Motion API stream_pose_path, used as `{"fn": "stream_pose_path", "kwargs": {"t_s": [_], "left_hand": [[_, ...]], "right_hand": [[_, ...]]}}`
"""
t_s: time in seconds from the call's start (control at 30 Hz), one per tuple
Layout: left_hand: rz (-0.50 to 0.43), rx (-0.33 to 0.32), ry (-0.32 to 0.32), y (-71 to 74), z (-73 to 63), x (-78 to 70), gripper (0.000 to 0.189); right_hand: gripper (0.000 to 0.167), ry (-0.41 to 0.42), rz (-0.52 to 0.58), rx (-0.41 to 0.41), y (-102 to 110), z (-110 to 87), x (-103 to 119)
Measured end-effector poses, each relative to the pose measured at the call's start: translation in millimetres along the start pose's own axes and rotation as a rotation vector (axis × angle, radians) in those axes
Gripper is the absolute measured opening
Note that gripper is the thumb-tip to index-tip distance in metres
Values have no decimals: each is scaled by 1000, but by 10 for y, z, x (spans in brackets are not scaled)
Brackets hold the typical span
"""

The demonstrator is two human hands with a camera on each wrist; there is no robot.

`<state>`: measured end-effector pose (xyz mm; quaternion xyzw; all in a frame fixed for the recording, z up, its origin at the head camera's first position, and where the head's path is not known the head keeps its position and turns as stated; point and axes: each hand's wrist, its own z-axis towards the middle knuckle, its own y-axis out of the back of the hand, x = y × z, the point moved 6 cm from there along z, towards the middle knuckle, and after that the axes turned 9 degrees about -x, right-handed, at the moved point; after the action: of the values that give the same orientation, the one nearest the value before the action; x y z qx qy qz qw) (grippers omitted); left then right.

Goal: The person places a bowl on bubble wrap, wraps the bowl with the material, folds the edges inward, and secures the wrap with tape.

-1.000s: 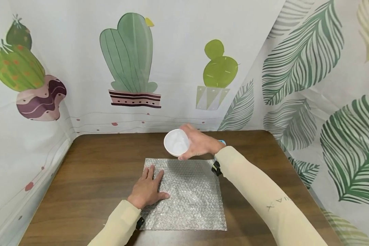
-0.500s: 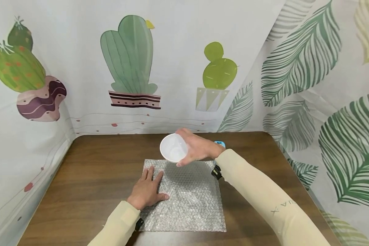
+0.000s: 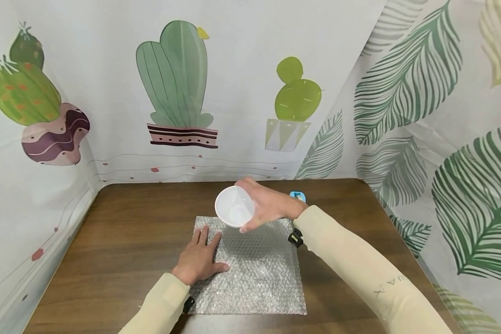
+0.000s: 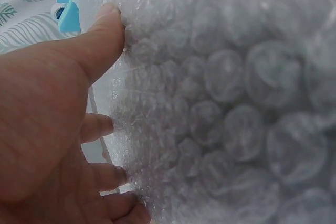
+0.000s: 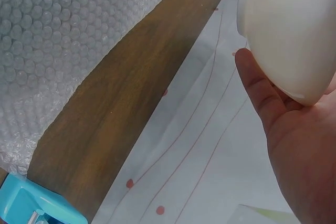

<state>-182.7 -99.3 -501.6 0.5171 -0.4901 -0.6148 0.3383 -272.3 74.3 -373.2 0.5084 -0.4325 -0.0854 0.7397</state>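
A sheet of clear bubble wrap (image 3: 259, 278) lies flat on the brown wooden table. My left hand (image 3: 198, 260) rests on its left part, fingers spread and straight; in the left wrist view the thumb and fingertips touch the bubbles. Above the sheet's far edge, my right hand (image 3: 269, 204) grips a white bowl (image 3: 235, 207) by its side, the thumb near the rim. The bowl is tilted so that its bare inside faces the head camera. In the right wrist view the bowl's smooth outside (image 5: 294, 35) shows, held off the table.
Behind the right wrist, near the table's back edge, sits a small light-blue plastic object (image 3: 298, 196), partly hidden; the right wrist view shows its hollow blue body (image 5: 37, 200). A cloth printed with cacti and leaves (image 3: 242, 93) hangs around the table (image 3: 121, 241).
My right hand has brought the bowl slightly left and nearer, over the bubble wrap's far edge. More of the light-blue object shows. The left hand has stayed in place.
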Motion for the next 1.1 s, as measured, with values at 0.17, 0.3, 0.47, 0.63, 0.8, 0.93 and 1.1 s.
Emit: {"fn": "stream_pose_path", "kwargs": {"t_s": [0.17,0.3,0.47,0.63,0.8,0.93,1.1], "left_hand": [[-4,1,4,-1,1,-2,94],[-1,3,6,-7,4,1,94],[-3,2,8,-6,5,2,94],[-9,4,11,-8,4,3,94],[-6,0,5,-2,0,-2,94],[-3,-2,6,8,0,-4,94],[0,5,12,8,-4,-10,94]], "right_hand": [[115,15,1,13,6,-43,31],[115,7,6,28,16,-81,44],[115,10,15,38,30,-112,59],[113,19,24,43,49,-142,65],[113,12,45,48,58,-177,57],[113,14,45,49,45,-194,55],[112,28,40,49,30,-217,80]]}}
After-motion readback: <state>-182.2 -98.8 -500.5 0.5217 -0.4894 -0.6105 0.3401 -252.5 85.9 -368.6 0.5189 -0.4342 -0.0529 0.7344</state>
